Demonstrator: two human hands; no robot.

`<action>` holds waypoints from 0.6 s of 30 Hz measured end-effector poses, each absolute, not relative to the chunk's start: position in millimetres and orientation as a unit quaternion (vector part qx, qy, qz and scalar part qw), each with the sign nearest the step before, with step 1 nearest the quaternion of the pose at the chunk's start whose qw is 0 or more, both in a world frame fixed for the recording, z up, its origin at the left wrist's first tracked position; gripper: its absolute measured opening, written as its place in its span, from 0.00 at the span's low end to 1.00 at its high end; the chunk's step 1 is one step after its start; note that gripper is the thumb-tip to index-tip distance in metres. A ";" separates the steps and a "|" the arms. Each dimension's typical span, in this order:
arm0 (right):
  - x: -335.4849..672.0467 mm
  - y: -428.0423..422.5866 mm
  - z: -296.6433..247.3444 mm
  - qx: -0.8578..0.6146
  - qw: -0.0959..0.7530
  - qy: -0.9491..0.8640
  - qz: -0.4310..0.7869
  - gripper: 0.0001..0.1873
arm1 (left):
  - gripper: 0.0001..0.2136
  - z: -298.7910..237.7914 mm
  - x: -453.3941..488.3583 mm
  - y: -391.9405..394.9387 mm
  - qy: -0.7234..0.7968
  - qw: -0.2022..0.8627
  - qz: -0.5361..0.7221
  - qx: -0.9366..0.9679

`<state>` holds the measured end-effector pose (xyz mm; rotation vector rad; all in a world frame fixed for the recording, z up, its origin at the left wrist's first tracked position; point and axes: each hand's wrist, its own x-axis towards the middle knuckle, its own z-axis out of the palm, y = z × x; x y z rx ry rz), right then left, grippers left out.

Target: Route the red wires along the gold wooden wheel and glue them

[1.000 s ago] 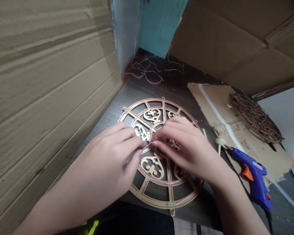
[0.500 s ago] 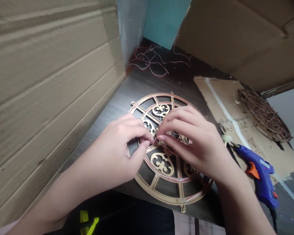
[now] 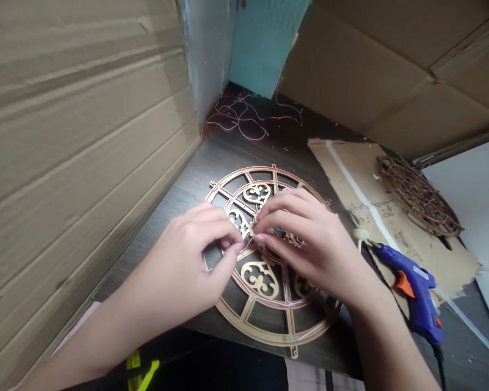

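Seeing a ribbed cardboard wall (image 3: pixel 85 136) along the far left, sliding leftward in view with the rest of the scene since half a second ago. Spotting a yellow-green strip (image 3: pixel 149 374) low down, below the left forearm. Pinching with the left hand (image 3: pixel 204 250), pressing thumb and forefinger tips together on a thin wire (image 3: pixel 248 244) and curling the other fingers underneath. Leaving a slightly wider gap to the right hand (image 3: pixel 309 233) than half a second ago, when holding the tips closer together. Finding loose wires (image 3: pixel 255 139) looping across the back of the dark surface (image 3: pixel 158 239). Working over a round gold-coloured frame (image 3: pixel 250 328), lying flat near the front of the surface beneath both hands, carrying red and white wiring along its rings. Arching the right hand over the frame's middle as before, bending the fingers and drawing thumb and forefinger nearly together; meeting the thin wire near that thumb, but not showing clearly whether gripping it. Noting farther right a pale knob (image 3: pixel 361 234), just beside the nozzle of a blue glue gun (image 3: pixel 421 288). Seeing beyond it a brown latticed disc (image 3: pixel 419 195) resting on a cardboard sheet (image 3: pixel 440 260).
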<state>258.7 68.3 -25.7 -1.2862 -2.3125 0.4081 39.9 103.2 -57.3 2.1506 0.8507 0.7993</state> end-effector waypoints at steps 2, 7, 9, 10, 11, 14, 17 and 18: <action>259.3 68.2 -25.8 -0.469 0.232 -0.840 0.143 0.03 | 0.08 -56.9 40.5 103.4 0.324 0.338 0.305 0.829; 256.7 68.4 -26.3 -0.474 0.249 -0.834 0.136 0.04 | 0.07 -58.1 40.9 102.6 0.324 0.332 0.308 0.831; 255.5 68.6 -26.8 -0.475 0.250 -0.831 0.144 0.04 | 0.07 -58.7 40.6 102.0 0.323 0.334 0.308 0.830; 255.3 68.7 -27.1 -0.475 0.250 -0.831 0.149 0.03 | 0.07 -58.8 40.5 101.7 0.325 0.335 0.307 0.830; 255.4 68.8 -27.3 -0.475 0.249 -0.830 0.154 0.03 | 0.07 -58.8 40.3 101.4 0.327 0.336 0.307 0.828; 256.4 69.1 -27.7 -0.476 0.244 -0.832 0.148 0.03 | 0.07 -58.0 39.8 100.3 0.341 0.335 0.313 0.821; 257.2 69.0 -27.1 -0.479 0.245 -0.833 0.128 0.03 | 0.07 -57.0 39.8 99.6 0.343 0.329 0.319 0.819; 257.2 68.9 -26.8 -0.479 0.248 -0.833 0.125 0.03 | 0.07 -56.8 40.0 99.6 0.341 0.328 0.319 0.821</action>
